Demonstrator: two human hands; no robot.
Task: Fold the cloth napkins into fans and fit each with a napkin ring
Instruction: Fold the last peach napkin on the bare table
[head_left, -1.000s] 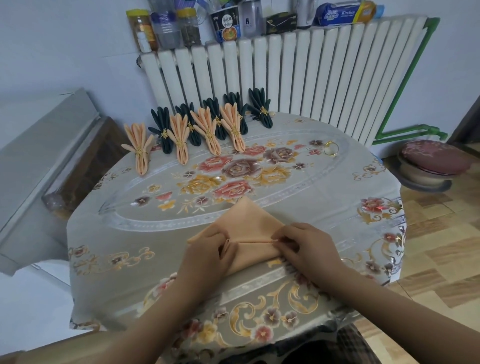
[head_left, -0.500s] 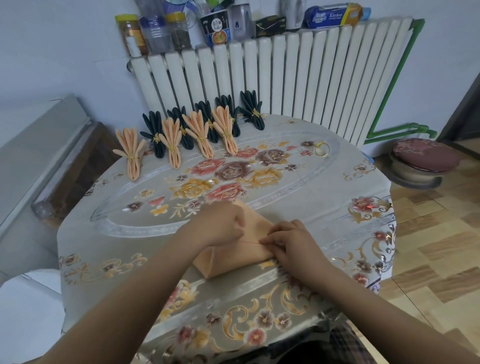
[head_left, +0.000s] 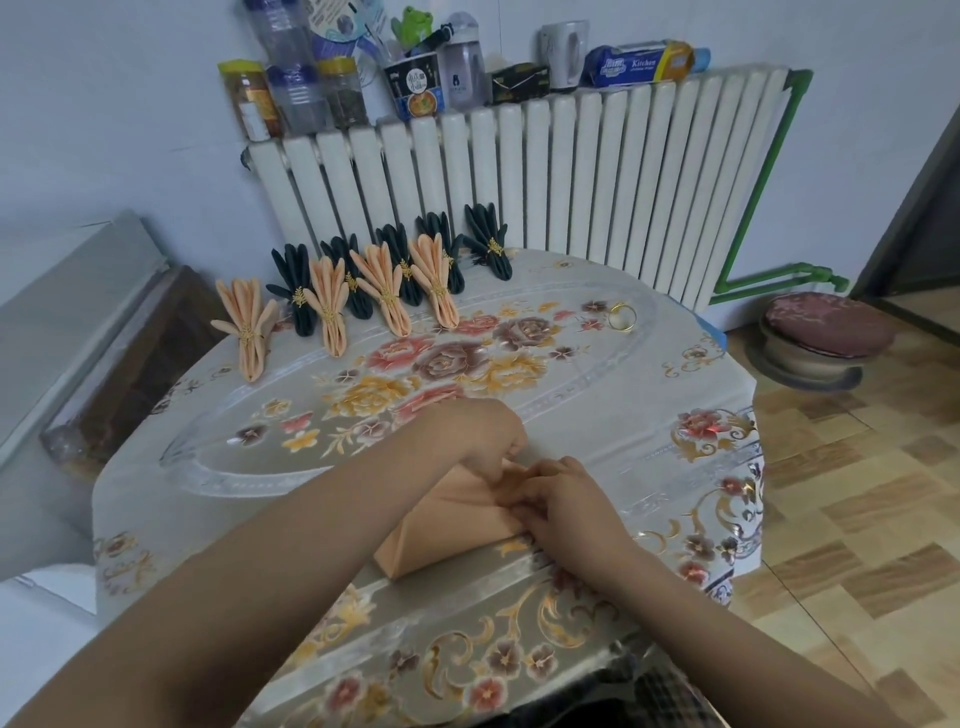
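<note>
A peach cloth napkin (head_left: 447, 525) lies partly folded on the flowered tablecloth (head_left: 260, 467), near the table's front edge. My left hand (head_left: 478, 436) reaches over its far side and pinches the folded edge. My right hand (head_left: 561, 499) pinches the same edge from the near right, fingertips almost touching the left hand's. A loose gold napkin ring (head_left: 622, 317) lies at the far right of the table. Several finished fans, peach (head_left: 249, 327) and dark green (head_left: 488, 244), each with a gold ring, stand in rows along the far left edge.
A white radiator (head_left: 571, 182) runs behind the table, its top crowded with jars, bottles and a cup. A grey cabinet (head_left: 62, 322) stands at the left. A round cushioned stool (head_left: 821, 338) sits on the tiled floor at the right.
My left hand has moved from the napkin's near left over to its far side, meeting the right hand. The napkin's upper point has been folded down, and the view has tilted upward.
</note>
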